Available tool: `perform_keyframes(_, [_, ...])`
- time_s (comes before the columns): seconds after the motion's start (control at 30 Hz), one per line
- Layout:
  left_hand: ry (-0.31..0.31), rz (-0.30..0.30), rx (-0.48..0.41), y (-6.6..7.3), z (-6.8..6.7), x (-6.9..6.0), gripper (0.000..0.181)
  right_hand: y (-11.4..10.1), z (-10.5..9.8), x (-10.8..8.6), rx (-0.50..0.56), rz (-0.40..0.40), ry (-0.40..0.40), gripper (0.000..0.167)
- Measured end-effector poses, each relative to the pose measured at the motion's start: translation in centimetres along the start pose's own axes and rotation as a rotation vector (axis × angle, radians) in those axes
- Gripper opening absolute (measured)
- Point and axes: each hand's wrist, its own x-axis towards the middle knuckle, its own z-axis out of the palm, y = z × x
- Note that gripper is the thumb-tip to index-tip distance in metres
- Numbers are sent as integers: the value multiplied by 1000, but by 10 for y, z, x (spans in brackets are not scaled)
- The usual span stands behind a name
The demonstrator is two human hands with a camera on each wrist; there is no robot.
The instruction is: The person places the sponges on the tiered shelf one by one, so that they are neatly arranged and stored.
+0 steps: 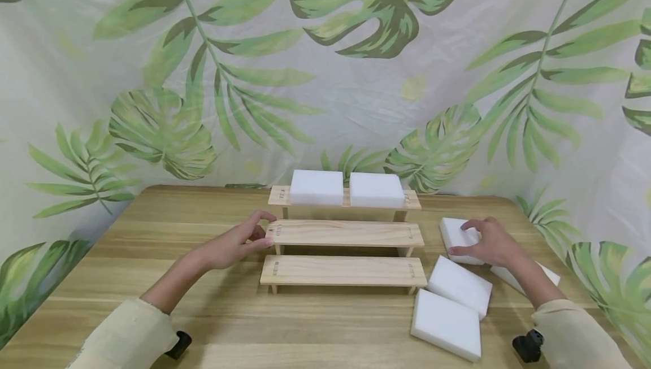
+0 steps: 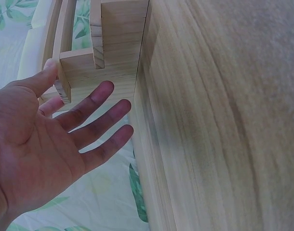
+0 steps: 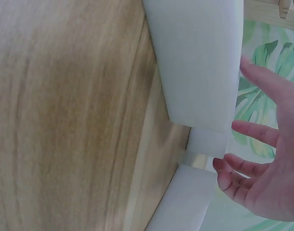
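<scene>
Blocks [image 1: 447,324] partly set out, two on top shelf [image 1: 280,194], four remaining on table [image 1: 213,326]; pinching middle shelf [image 1: 346,233] with left hand [image 1: 238,246], touching farthest loose block [image 1: 451,233] with spread fingers of right hand [image 1: 495,243]

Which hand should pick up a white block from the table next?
Probably the right hand. It is over a white block, with other blocks close by. The left hand is farther from them, at the left end of the middle shelf.
</scene>
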Motion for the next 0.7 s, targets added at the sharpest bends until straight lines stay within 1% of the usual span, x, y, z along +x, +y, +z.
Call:
perform_keyframes(0.27, [3, 2, -6, 0, 0, 0, 51, 2, -1, -1, -5, -8, -26, 74])
perform_keyframes(0.43, [5, -4, -6, 0, 0, 0, 51, 4, -3, -1, 11, -34, -48, 75])
perform_keyframes(0.5, [3, -2, -7, 1, 0, 0, 51, 5, -3, 0, 31, -30, -54, 76])
perform_keyframes(0.57, [4, -3, -1, 1, 0, 0, 51, 5, -5, 0, 53, -10, -51, 76])
perform_keyframes(0.7, [6, -5, 1, 1, 0, -1, 51, 5, -8, -1, 96, 23, -22, 77])
